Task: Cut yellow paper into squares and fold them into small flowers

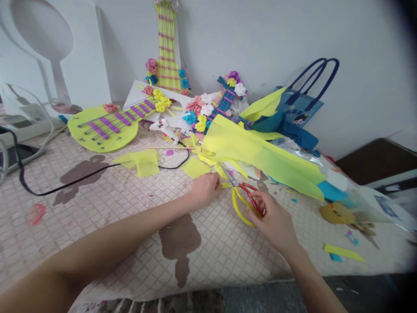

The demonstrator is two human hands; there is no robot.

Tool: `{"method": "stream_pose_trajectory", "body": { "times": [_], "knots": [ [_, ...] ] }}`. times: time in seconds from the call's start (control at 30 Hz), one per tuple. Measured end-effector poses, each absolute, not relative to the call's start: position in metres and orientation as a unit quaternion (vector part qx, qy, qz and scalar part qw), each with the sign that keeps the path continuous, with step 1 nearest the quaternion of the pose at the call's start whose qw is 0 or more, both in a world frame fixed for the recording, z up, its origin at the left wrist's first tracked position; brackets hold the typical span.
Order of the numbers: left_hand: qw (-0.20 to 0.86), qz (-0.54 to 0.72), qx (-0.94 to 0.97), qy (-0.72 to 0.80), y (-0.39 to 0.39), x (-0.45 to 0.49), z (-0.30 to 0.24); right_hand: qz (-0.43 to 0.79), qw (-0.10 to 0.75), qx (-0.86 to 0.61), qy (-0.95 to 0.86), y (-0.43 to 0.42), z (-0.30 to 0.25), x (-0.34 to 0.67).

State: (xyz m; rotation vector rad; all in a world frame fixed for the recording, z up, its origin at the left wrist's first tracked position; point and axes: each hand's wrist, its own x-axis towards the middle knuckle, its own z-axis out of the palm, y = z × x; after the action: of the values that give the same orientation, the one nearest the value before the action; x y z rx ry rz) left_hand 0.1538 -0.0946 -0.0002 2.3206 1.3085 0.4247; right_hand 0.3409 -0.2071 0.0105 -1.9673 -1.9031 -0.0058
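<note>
My right hand (273, 217) grips a pair of scissors (235, 181) by one red and one yellow handle. The blades stand apart a little and point up and left, over strips of yellow paper. Just left of the blades, my left hand (206, 190) is closed with its fingertips together. Out of its fingers pokes a small piece of yellow paper (225, 185); the rest of it is hidden by the hand. Beyond both hands lies a long folded sheet of yellow crepe paper (257, 152), next to loose yellow pieces (195, 168).
A white glue gun (164, 129) lies behind, its black cord (71, 184) running left across the table. Yellow paper guitars (103, 129) with purple bars, paper flowers (201, 108) and a blue bag (302, 108) line the wall. Scraps (344, 252) lie front right.
</note>
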Motion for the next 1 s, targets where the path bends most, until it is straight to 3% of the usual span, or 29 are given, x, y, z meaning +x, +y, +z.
{"method": "stream_pose_trajectory", "body": {
  "times": [0.67,0.87,1.0],
  "knots": [
    [0.16,0.113,0.867,0.459,-0.109,0.137,0.005,0.073,0.125,-0.656,-0.741,-0.226,0.012,0.329],
    [0.186,0.131,0.861,0.454,-0.107,0.122,0.004,0.069,0.194,-0.646,-0.735,-0.167,0.033,0.336],
    [0.202,0.163,0.847,0.464,-0.106,0.116,0.005,0.092,0.179,-0.647,-0.736,-0.103,0.025,0.331]
  ]
}}
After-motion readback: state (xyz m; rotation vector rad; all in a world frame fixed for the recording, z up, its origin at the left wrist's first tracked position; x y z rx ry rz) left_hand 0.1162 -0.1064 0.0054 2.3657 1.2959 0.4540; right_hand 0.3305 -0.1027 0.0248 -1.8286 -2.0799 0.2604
